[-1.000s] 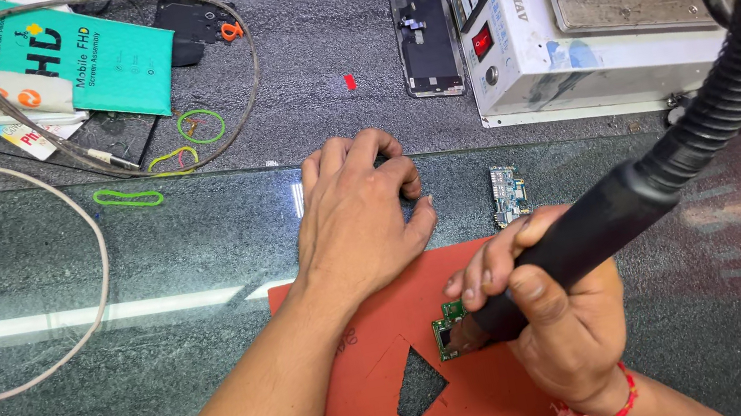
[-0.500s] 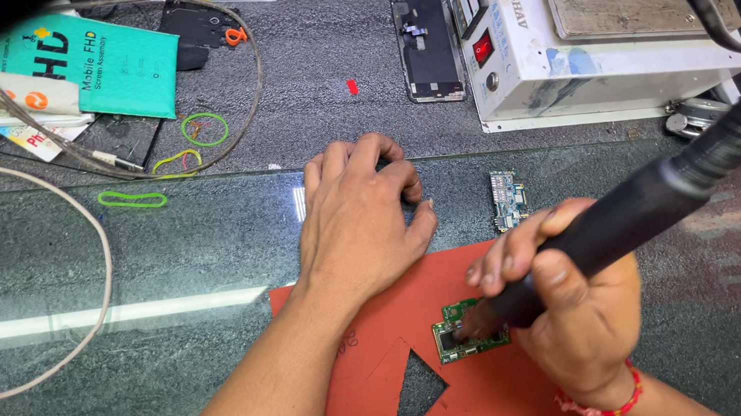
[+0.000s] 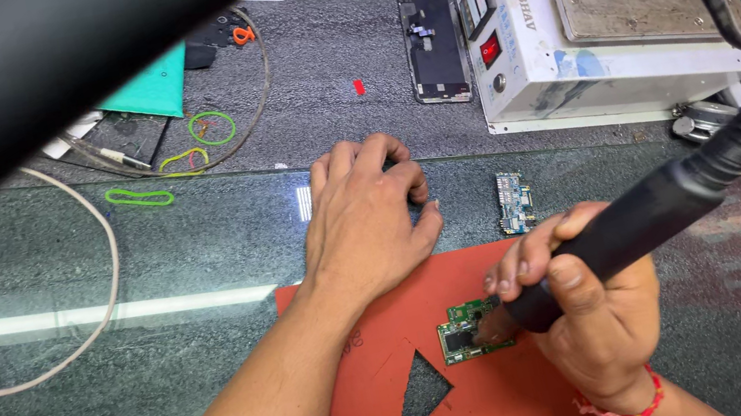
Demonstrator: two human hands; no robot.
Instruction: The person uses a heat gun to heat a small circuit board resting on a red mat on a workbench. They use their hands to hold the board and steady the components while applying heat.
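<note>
The right hand [image 3: 603, 319] has its grip closed around a black hot-air tool [image 3: 620, 240], nozzle at the green circuit board [image 3: 471, 328]. The left hand [image 3: 363, 224] rests on the surface [image 3: 223, 407], fingers loosely curled, holding nothing.

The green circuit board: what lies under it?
The green circuit board lies on a red mat on the dark worktop. The mat directly beneath is covered.

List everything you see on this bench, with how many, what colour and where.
circuit board: one, green, on the red mat under the tool tip
red mat: one, red, front centre
small board: one, blue-grey, beyond the mat
heating machine: one, white, back right
phone screen: one, black, left of the machine
rubber bands: three, green and yellow, back left
cable: one, beige, left
hot-air tool: one, black, in right hand
left hand: flat on the bench
right hand: gripping the tool
</note>
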